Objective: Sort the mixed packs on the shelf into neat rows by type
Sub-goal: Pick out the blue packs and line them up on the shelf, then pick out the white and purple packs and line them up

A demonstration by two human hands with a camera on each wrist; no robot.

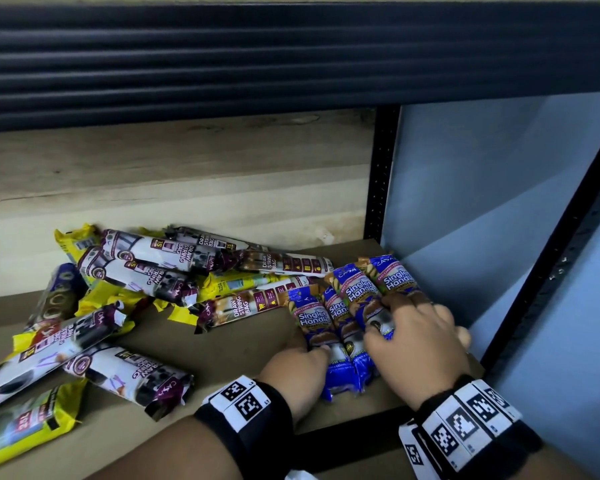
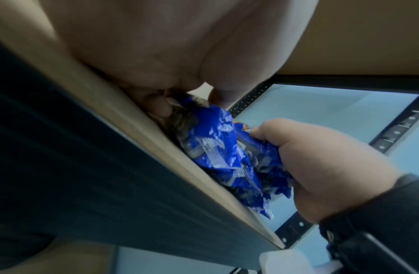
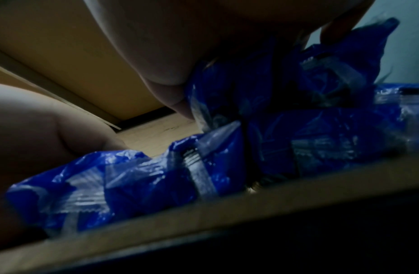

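Note:
Several blue "Singlet Handle" packs (image 1: 357,292) lie side by side at the right end of the brown shelf board (image 1: 229,351). My left hand (image 1: 309,344) holds the leftmost blue pack, thumb over its top and fingers against its left side. My right hand (image 1: 409,317) covers the packs further right, its bent fingers curled down over them. In the right wrist view one blue pack (image 3: 286,74) sits between thumb and fingers, above the other blue packs (image 3: 133,181). The left wrist view shows the crinkled pack ends (image 2: 215,148) at the shelf's front edge.
A loose pile of white-and-maroon "Draw String Bag" packs (image 1: 160,261), yellow packs (image 1: 25,424) and a dark pack (image 1: 58,296) fills the shelf's left and middle. A black upright post (image 1: 378,174) and a blue wall (image 1: 482,185) close the right side. A dark beam (image 1: 222,64) hangs overhead.

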